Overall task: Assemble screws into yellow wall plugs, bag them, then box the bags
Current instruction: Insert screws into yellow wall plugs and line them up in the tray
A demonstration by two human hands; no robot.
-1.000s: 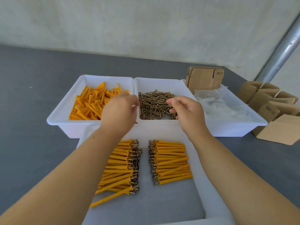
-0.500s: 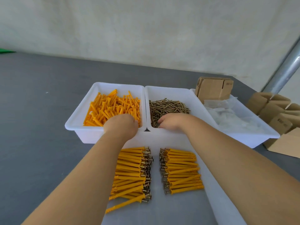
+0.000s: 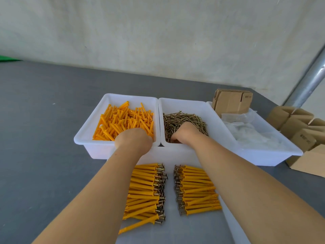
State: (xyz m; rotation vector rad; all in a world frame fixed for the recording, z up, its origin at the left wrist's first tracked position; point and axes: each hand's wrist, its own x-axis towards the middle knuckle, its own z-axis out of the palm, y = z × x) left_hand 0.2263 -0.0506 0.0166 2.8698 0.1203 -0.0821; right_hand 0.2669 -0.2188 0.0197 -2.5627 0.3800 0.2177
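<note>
Reaching into two white tubs, the left hand (image 3: 133, 139) digs among yellow wall plugs (image 3: 123, 120), the right hand (image 3: 186, 133) among screws (image 3: 182, 118). Both sets of fingers curl downward; what they grip is hidden. Plugs look light and stiff, best pinched mid-shaft.

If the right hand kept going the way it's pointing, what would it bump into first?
The right hand points down and forward into the middle white bin, so it would most likely meet the heap of screws first. It seems to be touching them already, though its fingertips are hidden, so depth is unclear.
</note>
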